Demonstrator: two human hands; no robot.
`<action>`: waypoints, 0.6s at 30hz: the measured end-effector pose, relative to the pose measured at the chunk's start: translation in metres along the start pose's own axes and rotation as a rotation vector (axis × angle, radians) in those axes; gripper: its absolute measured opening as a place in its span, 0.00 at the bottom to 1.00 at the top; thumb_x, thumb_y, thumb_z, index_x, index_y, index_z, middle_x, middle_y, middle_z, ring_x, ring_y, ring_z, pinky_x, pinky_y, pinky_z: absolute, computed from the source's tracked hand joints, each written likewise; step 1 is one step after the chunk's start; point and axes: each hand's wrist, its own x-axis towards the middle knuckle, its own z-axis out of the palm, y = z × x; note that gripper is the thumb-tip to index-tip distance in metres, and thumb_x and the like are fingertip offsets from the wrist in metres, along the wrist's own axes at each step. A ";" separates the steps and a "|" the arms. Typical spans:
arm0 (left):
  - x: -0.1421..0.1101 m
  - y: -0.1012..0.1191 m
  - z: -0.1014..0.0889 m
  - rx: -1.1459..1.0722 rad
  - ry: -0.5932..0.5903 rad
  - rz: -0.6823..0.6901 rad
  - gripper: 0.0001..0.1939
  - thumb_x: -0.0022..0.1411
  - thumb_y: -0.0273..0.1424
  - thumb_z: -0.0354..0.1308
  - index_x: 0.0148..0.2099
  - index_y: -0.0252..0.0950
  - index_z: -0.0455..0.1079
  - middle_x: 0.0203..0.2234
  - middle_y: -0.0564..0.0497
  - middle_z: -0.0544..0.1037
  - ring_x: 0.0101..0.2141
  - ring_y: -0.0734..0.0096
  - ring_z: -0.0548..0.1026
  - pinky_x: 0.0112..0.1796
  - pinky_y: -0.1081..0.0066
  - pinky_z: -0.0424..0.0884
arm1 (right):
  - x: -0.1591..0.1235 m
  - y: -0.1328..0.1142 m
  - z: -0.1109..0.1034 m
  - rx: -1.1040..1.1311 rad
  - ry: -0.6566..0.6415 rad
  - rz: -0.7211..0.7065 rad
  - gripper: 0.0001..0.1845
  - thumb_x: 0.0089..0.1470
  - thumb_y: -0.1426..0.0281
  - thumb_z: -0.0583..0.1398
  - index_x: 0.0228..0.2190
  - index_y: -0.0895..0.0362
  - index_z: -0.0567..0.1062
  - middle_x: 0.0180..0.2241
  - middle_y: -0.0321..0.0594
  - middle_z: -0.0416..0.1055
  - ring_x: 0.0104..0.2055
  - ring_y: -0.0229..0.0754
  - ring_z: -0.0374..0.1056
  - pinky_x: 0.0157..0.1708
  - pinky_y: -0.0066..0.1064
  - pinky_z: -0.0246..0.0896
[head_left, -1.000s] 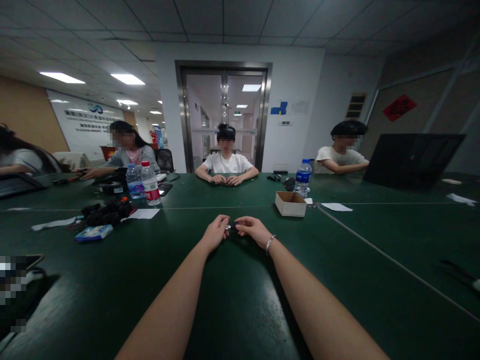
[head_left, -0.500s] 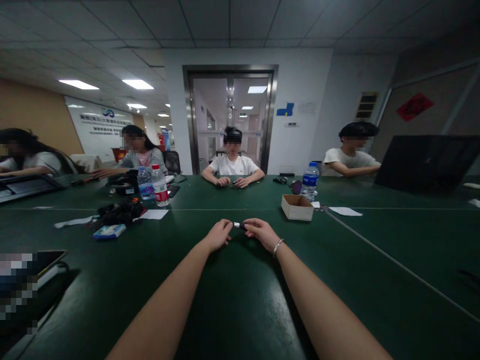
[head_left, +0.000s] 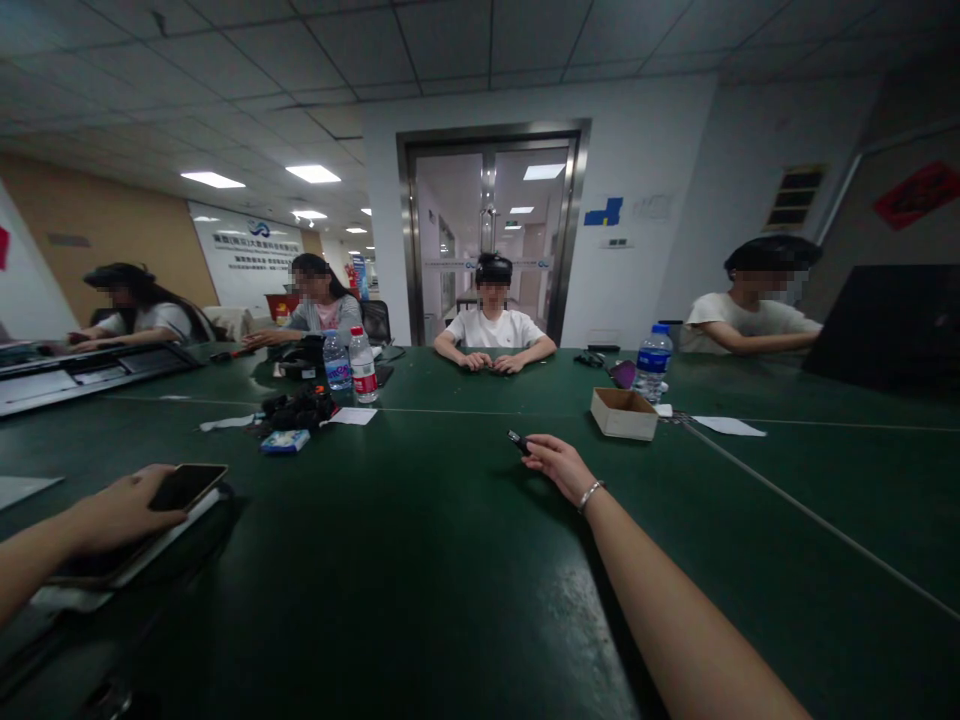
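Note:
At the left side of the table my left hand (head_left: 124,510) lies over a dark phone (head_left: 191,486), its fingers curled on the phone and covering much of it. The phone sits on top of a whitish flat item (head_left: 180,522) with a dark cable beside it. Out over the middle of the table, my right hand (head_left: 559,465) wears a silver bracelet. It pinches a small black stick-like piece with a silver end (head_left: 517,440), which points up and to the left. The fingers hide the piece's lower part, so its exact kind is unclear.
An open cardboard box (head_left: 624,425) stands beyond my right hand, with a blue-labelled water bottle (head_left: 652,362) behind it. Black gear (head_left: 300,408), a blue-and-white packet (head_left: 285,441) and two bottles (head_left: 363,368) stand left of centre. Several people sit around the table.
My left hand has left the small piece and moved down left onto the phone. My right hand alone keeps the piece. The view has turned left.

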 end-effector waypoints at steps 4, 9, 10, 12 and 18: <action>-0.008 -0.009 0.003 -0.065 -0.142 0.044 0.41 0.42 0.49 0.51 0.54 0.27 0.60 0.39 0.40 0.74 0.36 0.53 0.73 0.36 0.64 0.68 | -0.012 -0.002 -0.001 0.010 0.020 0.001 0.09 0.44 0.79 0.63 0.32 0.63 0.72 0.27 0.42 0.72 0.27 0.37 0.71 0.26 0.22 0.70; -0.008 0.000 0.006 -0.024 -0.086 -0.028 0.41 0.44 0.51 0.50 0.54 0.25 0.58 0.42 0.36 0.72 0.40 0.51 0.72 0.40 0.63 0.66 | -0.028 -0.002 -0.001 0.023 0.029 -0.005 0.10 0.44 0.78 0.64 0.33 0.63 0.73 0.28 0.44 0.72 0.28 0.37 0.71 0.27 0.22 0.70; -0.008 0.001 0.007 -0.012 -0.076 -0.036 0.41 0.45 0.51 0.49 0.53 0.24 0.58 0.43 0.34 0.71 0.41 0.50 0.72 0.41 0.62 0.66 | -0.030 -0.002 -0.001 0.026 0.029 -0.008 0.10 0.44 0.78 0.64 0.33 0.63 0.73 0.28 0.44 0.72 0.27 0.37 0.71 0.27 0.22 0.70; -0.009 0.005 0.009 0.000 -0.060 -0.041 0.41 0.46 0.51 0.48 0.52 0.22 0.59 0.45 0.31 0.68 0.42 0.49 0.71 0.42 0.61 0.65 | -0.034 -0.002 -0.001 0.032 0.033 -0.010 0.10 0.44 0.78 0.64 0.33 0.63 0.73 0.29 0.44 0.72 0.27 0.37 0.71 0.27 0.22 0.70; -0.013 0.000 0.007 -0.060 -0.027 -0.026 0.43 0.45 0.52 0.49 0.54 0.22 0.57 0.43 0.33 0.71 0.39 0.52 0.72 0.40 0.62 0.67 | -0.036 -0.003 0.000 0.039 0.047 -0.009 0.10 0.43 0.78 0.64 0.32 0.63 0.72 0.27 0.42 0.72 0.27 0.37 0.71 0.26 0.22 0.70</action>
